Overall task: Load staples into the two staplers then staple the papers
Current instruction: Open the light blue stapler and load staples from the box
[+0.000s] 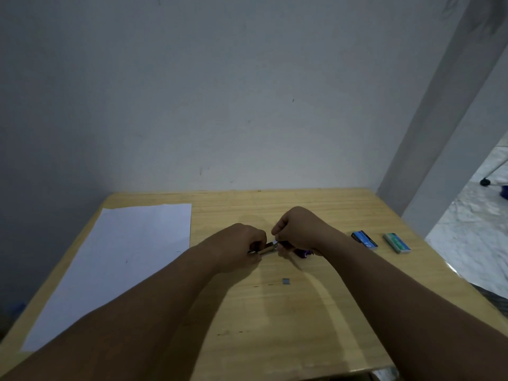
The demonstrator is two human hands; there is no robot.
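Both hands at table centre: left hand grips stapler; right hand curled, apparently pinching staples. Papers at 9 o'clock, staple boxes at 3, near edge.

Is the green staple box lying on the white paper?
No, the green staple box lies on the bare table at the right, far from the white paper.

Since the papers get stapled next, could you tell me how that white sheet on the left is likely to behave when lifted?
The white sheet lies flat and thin on the table, so it will probably flop and bend if lifted by one edge. It looks light and would likely slide easily when pushed.
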